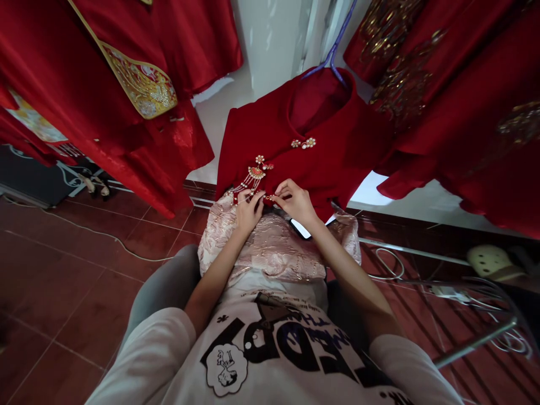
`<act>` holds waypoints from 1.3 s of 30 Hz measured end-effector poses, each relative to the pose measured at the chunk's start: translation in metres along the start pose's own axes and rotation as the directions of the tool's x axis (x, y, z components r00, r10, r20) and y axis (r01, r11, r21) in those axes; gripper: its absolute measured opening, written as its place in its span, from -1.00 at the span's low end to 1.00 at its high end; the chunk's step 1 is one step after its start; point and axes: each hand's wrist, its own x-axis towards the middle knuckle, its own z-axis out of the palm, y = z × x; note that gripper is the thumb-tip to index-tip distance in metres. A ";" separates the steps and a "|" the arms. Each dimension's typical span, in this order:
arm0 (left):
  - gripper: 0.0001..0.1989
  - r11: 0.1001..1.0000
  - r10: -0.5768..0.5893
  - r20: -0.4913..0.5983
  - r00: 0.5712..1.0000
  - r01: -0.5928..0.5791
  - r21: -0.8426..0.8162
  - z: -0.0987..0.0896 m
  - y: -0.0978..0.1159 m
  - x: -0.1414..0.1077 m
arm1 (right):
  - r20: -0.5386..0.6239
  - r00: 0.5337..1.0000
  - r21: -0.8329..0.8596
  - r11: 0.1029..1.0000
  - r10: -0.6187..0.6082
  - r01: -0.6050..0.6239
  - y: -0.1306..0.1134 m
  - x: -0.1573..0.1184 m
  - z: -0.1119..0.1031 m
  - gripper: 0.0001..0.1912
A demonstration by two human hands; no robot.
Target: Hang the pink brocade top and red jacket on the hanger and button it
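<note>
A dark red velvet dress [261, 126] hangs in front of me, its lower part bunched over my lap. My left hand [250, 211] has its fingertips pinched together at the left end of a small gold beaded fastener [269, 197] on the dress. At the other end of that fastener, my right hand [297, 203] is closed in a pinch, thumb against forefinger. Just above the left fingers lies a fan-shaped ornament [255, 172] with hanging bead strings. Higher up, near the collar, sits a beaded flower closure [304, 143]. Pink brocade cloth [270, 247] covers my lap.
A purple hanger [333, 53] carries the dress. Red embroidered garments [139, 101] hang at the left, more red garments [459, 107] at the right. A lit phone [301, 229] rests beneath my right wrist. Cables [126, 247], a metal rack [476, 340] and a clog [489, 261] are lower down.
</note>
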 end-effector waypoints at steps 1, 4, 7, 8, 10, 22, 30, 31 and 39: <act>-0.73 1.000 -0.024 0.015 1.000 0.024 0.020 0.001 -0.001 0.000 | 0.000 1.000 -0.002 1.000 0.000 0.000 0.000 0.000 -0.001 -0.79; -0.72 0.996 -0.092 0.034 0.995 0.091 0.025 0.003 -0.002 0.001 | 0.004 1.000 -0.009 1.000 0.010 -0.010 -0.001 0.000 -0.004 -0.80; -0.68 0.995 -0.092 0.042 0.995 0.094 -0.031 0.001 0.001 0.001 | 0.017 1.000 -0.025 1.000 0.015 -0.014 -0.002 -0.001 -0.003 -0.82; -0.68 0.995 -0.082 0.046 0.996 0.085 -0.059 0.000 0.002 0.001 | 0.022 1.000 -0.027 1.000 0.013 -0.012 -0.001 -0.001 -0.002 -0.83; -0.68 0.989 -0.077 0.043 0.996 0.082 -0.121 -0.001 0.005 0.000 | 0.036 0.999 -0.010 1.000 0.012 -0.012 -0.001 -0.001 0.001 -0.85; -0.79 0.884 -0.268 0.008 0.964 0.249 -0.396 0.004 0.021 -0.005 | -0.021 0.999 -0.041 0.999 -0.034 0.033 0.002 -0.006 0.018 -0.97; -0.76 0.750 -0.399 0.077 0.914 0.373 -0.546 0.005 0.030 -0.005 | -0.011 0.996 -0.042 0.995 -0.086 0.086 0.004 -0.006 0.017 -0.98; -0.76 0.741 -0.412 0.080 0.908 0.385 -0.550 0.005 0.029 -0.005 | -0.006 0.997 -0.041 0.996 -0.081 0.081 0.004 -0.006 0.017 -0.98; -0.76 0.685 -0.432 0.130 0.892 0.418 -0.597 0.008 0.023 -0.005 | -0.001 0.997 -0.050 0.995 -0.082 0.082 0.005 -0.006 0.016 -0.96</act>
